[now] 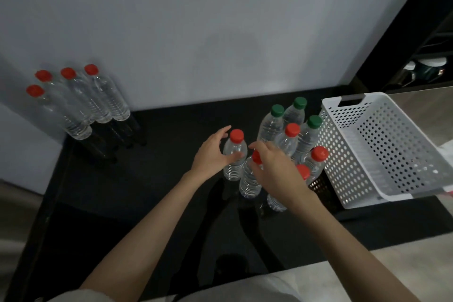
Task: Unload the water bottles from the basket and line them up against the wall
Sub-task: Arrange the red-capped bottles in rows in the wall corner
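Open stretch: bare black counter (171, 135) along the wall (196, 19), between left bottle row (98, 100) and centre cluster (289, 130).
Obstruction, right: white basket (343, 154), just beside the cluster.

Black tabletop (159, 203) with upright water bottles (269, 127) (red, green caps) and white basket (343, 162).
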Tool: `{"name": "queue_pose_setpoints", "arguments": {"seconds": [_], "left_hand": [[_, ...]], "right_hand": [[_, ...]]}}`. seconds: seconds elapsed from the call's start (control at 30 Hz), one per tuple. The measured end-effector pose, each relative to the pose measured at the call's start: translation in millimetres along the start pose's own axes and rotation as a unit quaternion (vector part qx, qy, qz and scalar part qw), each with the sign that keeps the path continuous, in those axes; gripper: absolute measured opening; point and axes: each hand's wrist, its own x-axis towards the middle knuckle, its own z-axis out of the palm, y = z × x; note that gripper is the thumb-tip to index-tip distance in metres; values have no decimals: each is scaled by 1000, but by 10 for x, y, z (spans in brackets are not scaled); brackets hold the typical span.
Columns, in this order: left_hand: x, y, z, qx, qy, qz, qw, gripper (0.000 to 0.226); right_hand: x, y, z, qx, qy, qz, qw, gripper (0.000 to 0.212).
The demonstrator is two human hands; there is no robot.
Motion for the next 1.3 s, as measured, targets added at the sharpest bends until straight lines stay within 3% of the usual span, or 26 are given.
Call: {"name": "queue_pose_setpoints", "arguments": {"seconds": [0.17, 0.43, 0.77, 1.03, 1.3], "left_hand": [[64, -24, 94, -26, -43, -10, 999, 60], [-8, -122, 112, -58, 7, -18, 998, 53], [-449, -436, -499, -9, 98, -22, 995, 46], [-832, -740, -719, 25, 179, -64, 981, 49], [-995, -940, -655, 26, 201, -76, 976, 54]], "right_hand": [[42, 119, 135, 41, -5, 9, 999, 16], [50, 120, 226, 130, -14, 45, 990, 19], [357, -60, 282, 120, -146, -83, 978, 25], [538, -381, 553, 169, -181, -137, 959, 30], [425, -377, 840, 274, -46, -48, 959, 51]]}}
